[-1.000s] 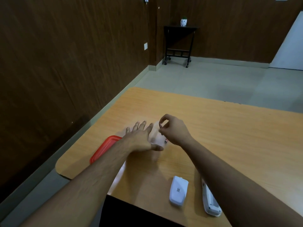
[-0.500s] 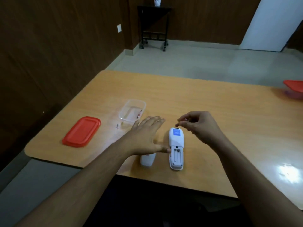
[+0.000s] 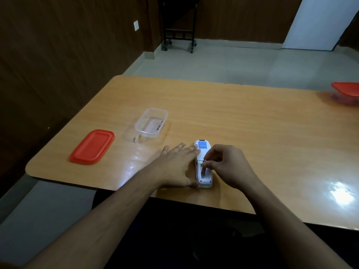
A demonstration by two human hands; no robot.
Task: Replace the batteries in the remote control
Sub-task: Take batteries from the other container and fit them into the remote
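A white remote control (image 3: 202,150) lies face down near the table's front edge, with a blue label at its far end and its battery compartment uncovered. My left hand (image 3: 177,166) lies flat along its left side, fingers spread, steadying it. My right hand (image 3: 227,164) pinches a small battery (image 3: 204,161) and holds it over the compartment. A clear plastic box (image 3: 151,122) farther left holds one more battery (image 3: 160,125). The remote's loose cover is hidden under my left hand.
A red lid (image 3: 92,146) lies at the table's left corner. A second red-lidded container (image 3: 346,93) stands at the far right edge. The wooden table (image 3: 252,123) ends just in front of the remote. A dark side table (image 3: 178,24) stands by the far wall.
My right hand carried the battery from the clear box down to the remote's compartment. My left hand shifted from the box to the remote's side. The view swung right and down.
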